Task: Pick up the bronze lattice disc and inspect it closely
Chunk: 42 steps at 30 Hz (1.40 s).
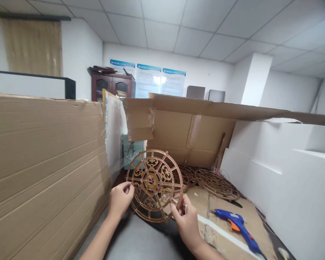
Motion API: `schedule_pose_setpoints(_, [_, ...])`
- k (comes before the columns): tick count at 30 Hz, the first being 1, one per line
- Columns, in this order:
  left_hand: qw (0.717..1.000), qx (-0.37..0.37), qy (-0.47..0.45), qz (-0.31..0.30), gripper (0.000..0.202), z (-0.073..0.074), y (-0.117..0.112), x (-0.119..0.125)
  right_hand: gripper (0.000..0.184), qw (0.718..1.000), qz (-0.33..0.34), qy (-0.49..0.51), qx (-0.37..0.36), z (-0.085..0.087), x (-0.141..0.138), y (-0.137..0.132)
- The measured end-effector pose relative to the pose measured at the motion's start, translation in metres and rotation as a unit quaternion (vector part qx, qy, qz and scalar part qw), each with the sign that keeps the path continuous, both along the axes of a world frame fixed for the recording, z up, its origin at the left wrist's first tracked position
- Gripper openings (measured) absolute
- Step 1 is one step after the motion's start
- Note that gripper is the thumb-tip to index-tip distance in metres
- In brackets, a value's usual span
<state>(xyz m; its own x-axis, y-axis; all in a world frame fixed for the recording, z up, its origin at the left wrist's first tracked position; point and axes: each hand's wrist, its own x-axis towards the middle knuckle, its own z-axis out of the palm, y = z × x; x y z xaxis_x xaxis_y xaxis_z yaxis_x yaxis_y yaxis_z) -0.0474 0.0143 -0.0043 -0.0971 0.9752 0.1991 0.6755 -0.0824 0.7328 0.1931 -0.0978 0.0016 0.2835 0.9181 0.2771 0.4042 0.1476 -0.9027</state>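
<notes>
Head cam: main risk I see is the gold openwork disc (154,184) flexing or cracking, since it's held only by its thin rim; a slip drops it toward the blue glue gun (238,225). Disc stands upright between the hands: left hand (121,198) pinches the left edge, right hand (186,221) pinches the lower-right edge. Spare discs (216,184) lie flat behind.

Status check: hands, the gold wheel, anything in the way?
Left hand and right hand pinch the gold wheel by its rim. Held upright. Glue gun lies apart, at right.
</notes>
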Motion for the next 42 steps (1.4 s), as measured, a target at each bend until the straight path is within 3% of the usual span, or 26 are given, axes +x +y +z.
schedule_pose_setpoints(4, [0.998, 0.028, 0.043, -0.035, 0.024, 0.003, -0.004, -0.001, 0.016, 0.993, 0.008, -0.072, 0.094, -0.007, -0.004, -0.007])
schedule_pose_setpoints(8, [0.997, 0.035, 0.062, -0.027, 0.031, -0.003, -0.003, 0.001, 0.019, 0.977, 0.052, -0.143, 0.147, -0.010, -0.009, -0.013])
schedule_pose_setpoints(13, [0.998, 0.035, 0.053, -0.014, 0.035, -0.009, 0.000, 0.001, 0.021, 0.978, 0.045, -0.143, 0.143, -0.006, -0.009, -0.011])
schedule_pose_setpoints(21, [0.998, 0.034, 0.051, -0.023, 0.034, -0.006, 0.000, 0.002, 0.022, 0.980, 0.018, -0.133, 0.148, 0.003, -0.009, -0.010])
schedule_pose_setpoints(30, [0.997, 0.030, 0.072, 0.009, 0.035, -0.006, -0.003, 0.003, 0.020, 0.980, 0.060, -0.152, 0.115, -0.002, -0.007, -0.014])
schedule_pose_setpoints(38, [0.998, 0.033, 0.055, -0.003, 0.032, -0.002, -0.004, 0.002, 0.015, 0.985, 0.128, -0.089, 0.071, 0.007, -0.010, -0.013])
schedule_pose_setpoints(42, [0.998, 0.030, 0.059, -0.015, 0.031, -0.002, -0.004, 0.002, 0.017, 0.987, 0.130, -0.086, 0.038, 0.006, -0.010, -0.013])
